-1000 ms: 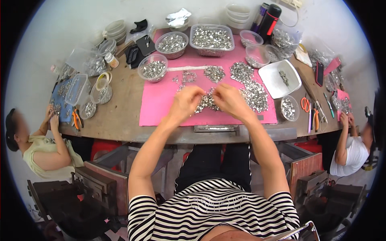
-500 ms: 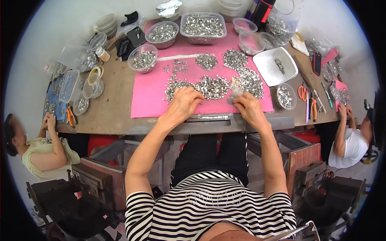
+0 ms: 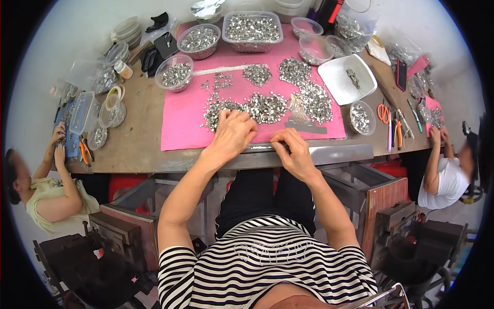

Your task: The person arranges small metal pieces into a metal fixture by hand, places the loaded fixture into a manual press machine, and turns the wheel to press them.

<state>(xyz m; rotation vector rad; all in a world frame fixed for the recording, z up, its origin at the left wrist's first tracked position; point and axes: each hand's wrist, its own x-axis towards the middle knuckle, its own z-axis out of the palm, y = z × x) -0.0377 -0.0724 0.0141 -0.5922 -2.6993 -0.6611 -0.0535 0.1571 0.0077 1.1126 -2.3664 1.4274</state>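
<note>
Fingers of the right hand (image 3: 294, 154) curl together at the near edge of the pink mat (image 3: 180, 129), over the metal strip (image 3: 309, 153) along the desk (image 3: 139, 149) rim; whether they pinch anything, I cannot tell. Left hand (image 3: 234, 133) lies flat, fingers together, tips touching the heap of small metal pieces (image 3: 257, 107). Left of those fingertips the mat is bare. Beyond stand bowls of pieces (image 3: 199, 39) and a white tray (image 3: 339, 82).
</note>
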